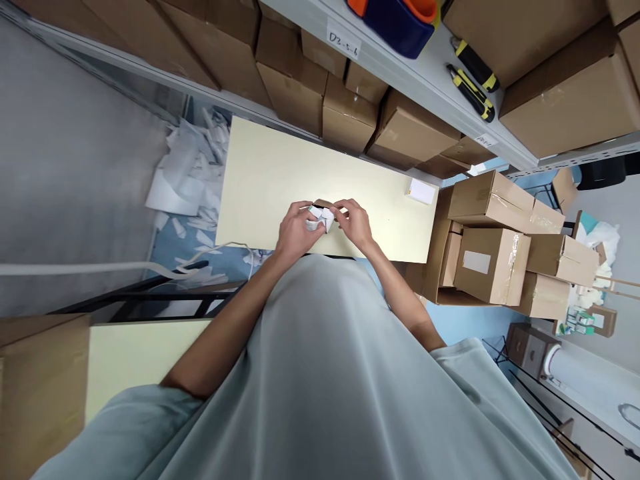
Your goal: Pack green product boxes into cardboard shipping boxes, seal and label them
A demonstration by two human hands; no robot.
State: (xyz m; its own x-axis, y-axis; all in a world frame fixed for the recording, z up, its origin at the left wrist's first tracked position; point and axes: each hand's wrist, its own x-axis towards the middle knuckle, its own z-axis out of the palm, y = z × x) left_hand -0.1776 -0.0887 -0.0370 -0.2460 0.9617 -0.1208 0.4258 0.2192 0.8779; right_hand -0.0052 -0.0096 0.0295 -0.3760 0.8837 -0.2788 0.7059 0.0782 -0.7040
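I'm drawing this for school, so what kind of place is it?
Probably a storeroom or packing room. Brown boxes are stacked up, two cutters lie on a shelf, and white paper scraps lie in a heap.

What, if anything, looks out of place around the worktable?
White paper scraps lie heaped and strewn on the blue floor past the left end of the worktable, looking untidy beside the lined-up cartons. The white box in the left hand appears too small to judge for damage.
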